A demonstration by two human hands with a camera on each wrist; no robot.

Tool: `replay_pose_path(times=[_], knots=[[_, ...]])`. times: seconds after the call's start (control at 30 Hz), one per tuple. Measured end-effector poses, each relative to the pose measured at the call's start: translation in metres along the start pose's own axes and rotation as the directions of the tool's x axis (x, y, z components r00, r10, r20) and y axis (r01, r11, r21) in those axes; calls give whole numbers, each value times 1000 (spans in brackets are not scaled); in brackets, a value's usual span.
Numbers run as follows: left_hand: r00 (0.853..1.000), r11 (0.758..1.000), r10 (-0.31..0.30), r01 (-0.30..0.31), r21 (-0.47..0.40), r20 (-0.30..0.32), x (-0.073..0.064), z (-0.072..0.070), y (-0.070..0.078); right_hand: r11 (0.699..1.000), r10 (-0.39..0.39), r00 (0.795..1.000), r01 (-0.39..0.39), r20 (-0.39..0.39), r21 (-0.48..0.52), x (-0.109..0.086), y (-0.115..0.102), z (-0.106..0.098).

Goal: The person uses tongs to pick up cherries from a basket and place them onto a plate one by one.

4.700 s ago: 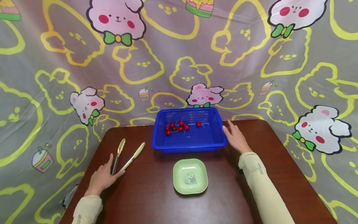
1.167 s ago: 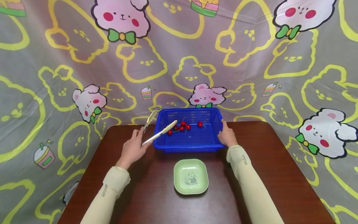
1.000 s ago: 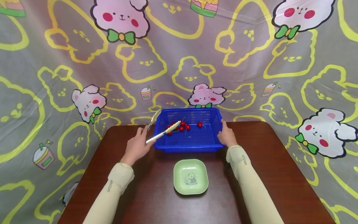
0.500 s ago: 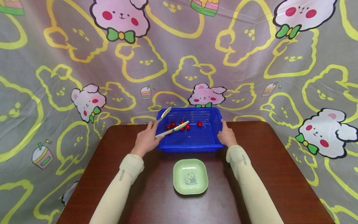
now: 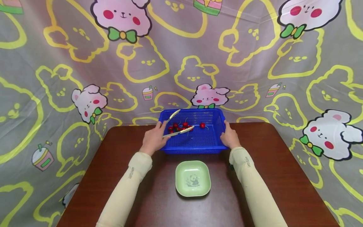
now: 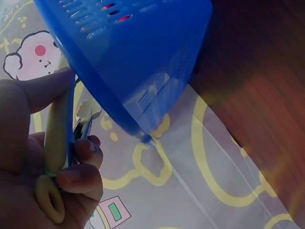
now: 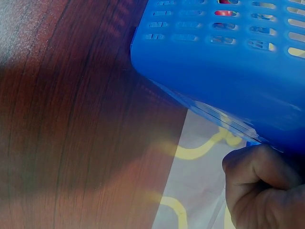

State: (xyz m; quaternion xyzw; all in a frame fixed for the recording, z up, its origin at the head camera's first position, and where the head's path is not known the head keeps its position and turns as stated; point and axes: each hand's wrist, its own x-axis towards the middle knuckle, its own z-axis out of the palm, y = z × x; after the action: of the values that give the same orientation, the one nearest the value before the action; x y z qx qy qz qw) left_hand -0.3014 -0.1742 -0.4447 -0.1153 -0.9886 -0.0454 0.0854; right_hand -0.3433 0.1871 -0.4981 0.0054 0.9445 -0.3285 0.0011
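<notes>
My left hand [image 5: 153, 138] holds a pair of tongs [image 5: 185, 129] by the handles at the left rim of the blue basket [image 5: 195, 147]. The arms of the tongs are spread, and their pale scalloped tips reach over the basket. The lower tip overlaps some of the red cherries [image 5: 185, 125] clustered in its left half; a lone cherry [image 5: 202, 125] lies further right. In the left wrist view, thumb and fingers curl round the tongs' handle [image 6: 56, 136], which has a small ring at its end. My right hand [image 5: 230, 137] grips the basket's right rim.
A light green square dish [image 5: 193, 179] with a panda print stands in front of the basket on the brown wooden table [image 5: 278, 176]. Close behind the basket hangs a patterned cloth [image 5: 158, 63], which also runs along both sides.
My left hand has lifted the tongs from the table and carried them right, over the basket. The right hand, earlier open beside the basket, now grips its rim.
</notes>
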Motion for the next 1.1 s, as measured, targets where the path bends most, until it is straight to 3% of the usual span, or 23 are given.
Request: replay_pose_path(times=[0.8,1.1], knots=[[999,998,40,-40,53,-5,10,14,16,1000,10,1000,-10,-7,2,-1,-1,1],[998,997,28,-33,73,57,15,18,20,1000,16,1000,-16,1,6,0,-2,2]])
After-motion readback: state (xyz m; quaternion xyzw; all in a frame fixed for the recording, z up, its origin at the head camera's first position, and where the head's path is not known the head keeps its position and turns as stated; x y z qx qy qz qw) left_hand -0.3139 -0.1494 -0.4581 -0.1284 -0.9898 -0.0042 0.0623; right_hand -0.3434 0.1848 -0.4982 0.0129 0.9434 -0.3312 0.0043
